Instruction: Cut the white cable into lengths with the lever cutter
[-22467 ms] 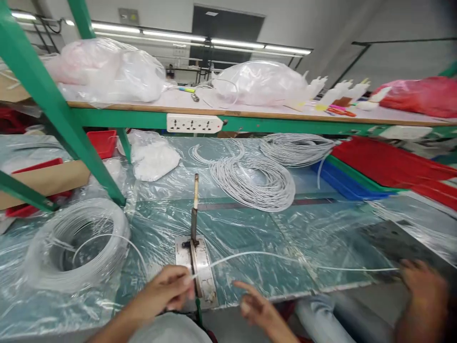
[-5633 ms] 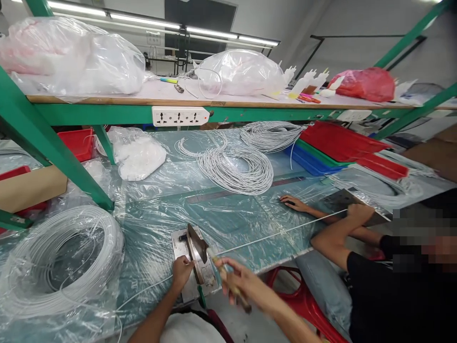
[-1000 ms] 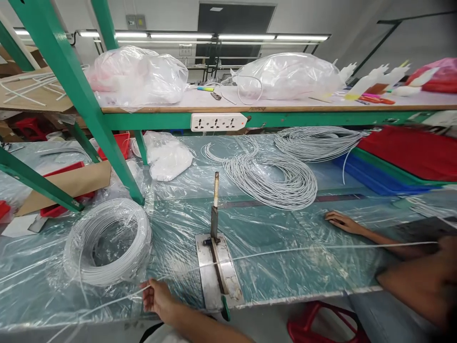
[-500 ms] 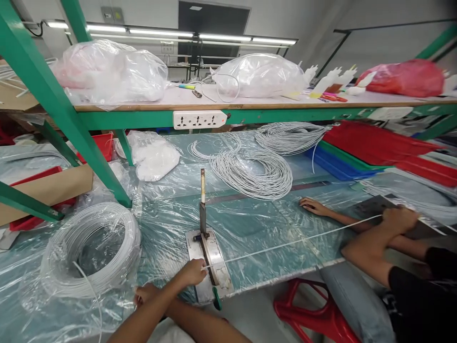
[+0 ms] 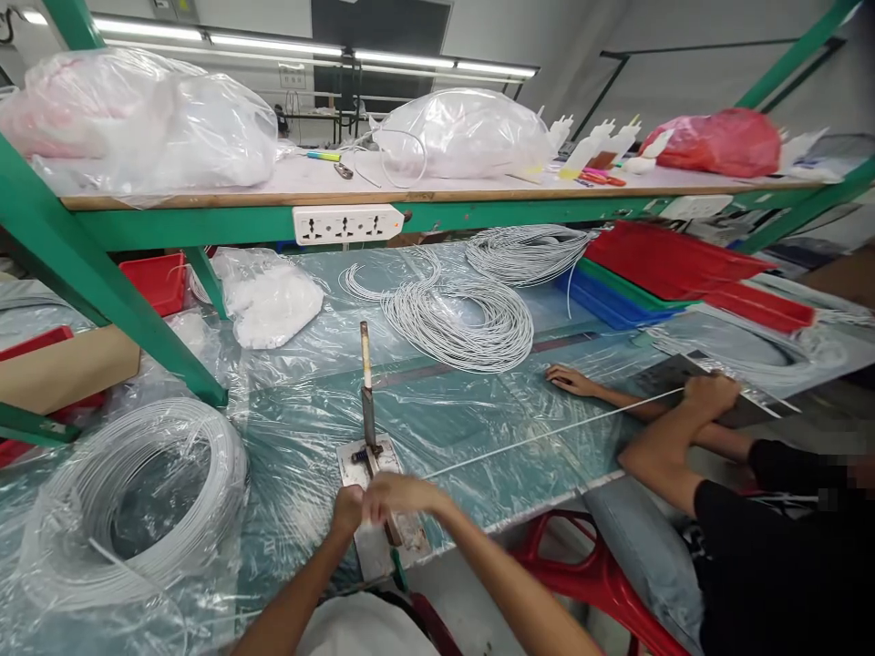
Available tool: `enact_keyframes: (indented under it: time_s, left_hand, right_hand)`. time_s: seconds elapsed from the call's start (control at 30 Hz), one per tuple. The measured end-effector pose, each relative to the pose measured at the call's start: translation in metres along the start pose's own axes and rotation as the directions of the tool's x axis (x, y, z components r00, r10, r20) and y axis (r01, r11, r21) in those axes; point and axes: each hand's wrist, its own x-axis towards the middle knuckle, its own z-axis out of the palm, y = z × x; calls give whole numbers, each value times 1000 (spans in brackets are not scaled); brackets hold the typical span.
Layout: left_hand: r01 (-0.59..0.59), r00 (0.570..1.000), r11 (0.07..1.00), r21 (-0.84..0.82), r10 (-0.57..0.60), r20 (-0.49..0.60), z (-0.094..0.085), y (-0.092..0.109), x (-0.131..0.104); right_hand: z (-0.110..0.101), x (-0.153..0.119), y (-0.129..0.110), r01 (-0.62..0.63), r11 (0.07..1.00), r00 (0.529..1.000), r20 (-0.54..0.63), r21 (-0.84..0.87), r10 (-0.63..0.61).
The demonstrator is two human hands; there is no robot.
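My left hand [image 5: 349,508] is closed at the near left side of a hand cutter [image 5: 410,538], a small metal base with an upright lever. A thin white cable [image 5: 533,443] stretches from my hands across the bench to the right. My left fingers appear to pinch its end, partly hidden by the other hand. Over the cutter base, my right hand [image 5: 400,497] is bent down against the left one, its fingers smeared by motion. At the far end, a co-worker's closed hand [image 5: 712,394] grips the cable; the co-worker's other hand [image 5: 571,379] rests on the bench.
A large wrapped cable coil [image 5: 222,465] lies at left. Cut cable bundles [image 5: 509,342] lie behind the cutter. Stacked trays [image 5: 615,305] stand at right. A green post [image 5: 157,328] and the shelf edge [image 5: 478,196] bound the bench. A red stool [image 5: 567,556] stands below.
My right hand has moved from the left, under my other arm, up onto the cutter. My left hand has shifted slightly left, and my arms are no longer crossed. The view has swung right.
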Motion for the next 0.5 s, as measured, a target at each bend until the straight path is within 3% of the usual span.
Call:
enact_keyframes:
  time_s: [0.07, 0.13, 0.2, 0.3, 0.37, 0.5]
  left_hand:
    - [-18, 999, 1000, 1, 18, -48, 2, -5, 0]
    - [-35, 995, 999, 10, 36, -89, 4, -8, 0]
    - [-45, 992, 999, 23, 47, -115, 5, -9, -1]
    - [-51, 988, 997, 50, 57, -146, 8, -10, -3]
    - [-49, 985, 996, 73, 60, -163, 9, -10, -4]
    - [-38, 980, 993, 114, 59, -192, 9, -9, -6]
  right_hand:
    - [-31, 17, -43, 80, 993, 977, -191, -91, -96]
    - [-50, 43, -83, 163, 979, 905, -376, -124, -198]
    - [-59, 72, -112, 188, 976, 867, -448, -113, -219]
    - [-60, 107, -134, 134, 987, 898, -411, -84, -157]
    - [-59, 116, -138, 104, 993, 921, -371, -62, -120]
    - [-60, 89, -136, 92, 995, 949, -301, -23, -95]
